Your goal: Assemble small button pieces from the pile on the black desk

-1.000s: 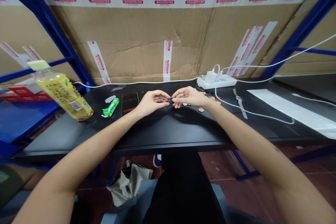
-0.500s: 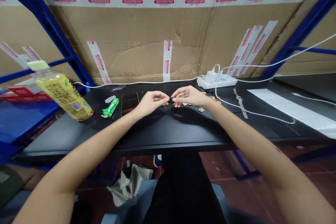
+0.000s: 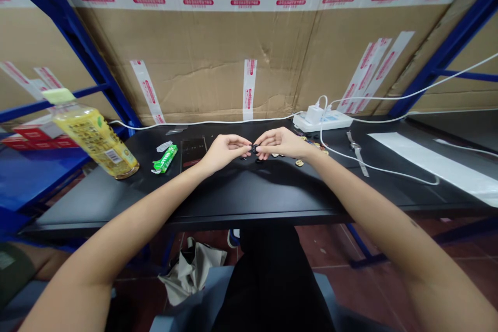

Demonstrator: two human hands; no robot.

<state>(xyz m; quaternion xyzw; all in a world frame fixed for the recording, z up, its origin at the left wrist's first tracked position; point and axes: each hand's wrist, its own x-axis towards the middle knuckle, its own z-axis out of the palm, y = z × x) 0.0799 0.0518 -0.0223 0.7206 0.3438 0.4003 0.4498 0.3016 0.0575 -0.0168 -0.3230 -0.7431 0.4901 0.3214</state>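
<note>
My left hand (image 3: 227,152) and my right hand (image 3: 280,144) meet above the middle of the black table (image 3: 249,194). Between their fingertips is a small black piece (image 3: 254,149), pinched from both sides; its exact kind is too small to make out. Another small black piece (image 3: 259,161) lies on the table just below the fingers. Beside and behind my right hand are several small pale and coloured pieces, among them a cream-coloured one (image 3: 299,163). My right hand partly hides this group.
On the left stand a bottle of yellow drink (image 3: 97,137), a green wrapper packet (image 3: 166,158) and a dark flat panel (image 3: 193,152). To the right are a white power strip (image 3: 322,121) with cables, a wristwatch (image 3: 357,152) and a white strip (image 3: 431,163). Cardboard (image 3: 202,36) backs the table.
The view has shifted very slightly. Both hands keep their pinch on the small black piece, with hardly any visible movement.
</note>
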